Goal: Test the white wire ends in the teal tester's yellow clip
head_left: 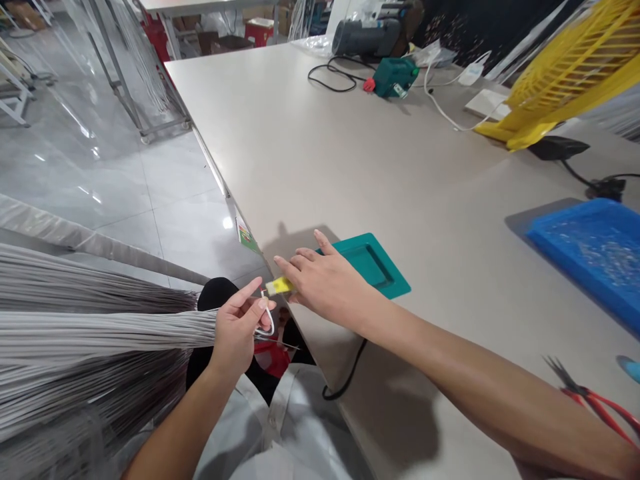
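My left hand [239,327] is closed in a pinch on a thin white wire [268,319] bent into a small loop, just off the table's near edge. A thick bundle of grey-white wires [95,333] runs in from the left toward that hand. My right hand [320,280] lies on the table edge, fingers pressed on a small yellow piece [279,287] beside the looped wire. Right behind this hand sits a teal tray [377,263].
A blue tray [595,247] lies at the right, red-handled scissors [595,400] at the near right. A yellow basket [565,73], a green device [395,77], black and white cables and a dark machine [367,37] stand at the table's far side. Glossy floor lies left.
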A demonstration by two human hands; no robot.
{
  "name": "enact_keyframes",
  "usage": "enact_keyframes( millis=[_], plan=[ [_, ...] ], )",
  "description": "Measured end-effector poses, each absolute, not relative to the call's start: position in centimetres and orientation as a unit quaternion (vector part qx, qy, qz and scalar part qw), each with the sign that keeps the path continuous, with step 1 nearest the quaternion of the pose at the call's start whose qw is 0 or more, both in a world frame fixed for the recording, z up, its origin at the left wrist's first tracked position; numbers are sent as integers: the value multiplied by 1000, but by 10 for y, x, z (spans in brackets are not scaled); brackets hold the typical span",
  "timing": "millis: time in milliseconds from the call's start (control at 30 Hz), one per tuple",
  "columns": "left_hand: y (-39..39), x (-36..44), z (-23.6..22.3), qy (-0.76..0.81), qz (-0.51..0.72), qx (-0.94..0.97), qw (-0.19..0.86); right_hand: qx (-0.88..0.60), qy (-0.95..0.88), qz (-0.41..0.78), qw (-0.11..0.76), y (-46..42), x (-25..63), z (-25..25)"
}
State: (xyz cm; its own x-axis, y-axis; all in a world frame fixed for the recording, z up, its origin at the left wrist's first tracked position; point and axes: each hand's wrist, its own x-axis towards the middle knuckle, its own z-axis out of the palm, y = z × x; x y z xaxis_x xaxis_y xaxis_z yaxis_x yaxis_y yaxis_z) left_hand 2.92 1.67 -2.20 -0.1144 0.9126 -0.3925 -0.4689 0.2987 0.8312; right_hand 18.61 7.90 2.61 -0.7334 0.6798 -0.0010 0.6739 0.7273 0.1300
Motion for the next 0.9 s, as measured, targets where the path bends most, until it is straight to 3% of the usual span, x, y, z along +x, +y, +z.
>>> enact_keyframes(
  millis=[233, 400, 500, 667, 900],
  plan=[
    [11, 20, -21, 496, 562, 215, 625, 370, 928, 30, -8, 80, 187, 31],
    [4, 13, -13, 470, 574, 219, 634, 352, 914, -12, -203, 57, 181, 32],
    [-2, 12, -6, 443, 578, 232, 645, 382, 869, -131, -285, 40, 173, 28],
    [-13, 15, -5, 411, 546, 281, 674, 365, 793, -383, -303, 30, 165, 22],
    [-26, 13, -13, 446, 489, 319, 679, 339, 818, -396, -244, 26, 170, 16]
  ],
)
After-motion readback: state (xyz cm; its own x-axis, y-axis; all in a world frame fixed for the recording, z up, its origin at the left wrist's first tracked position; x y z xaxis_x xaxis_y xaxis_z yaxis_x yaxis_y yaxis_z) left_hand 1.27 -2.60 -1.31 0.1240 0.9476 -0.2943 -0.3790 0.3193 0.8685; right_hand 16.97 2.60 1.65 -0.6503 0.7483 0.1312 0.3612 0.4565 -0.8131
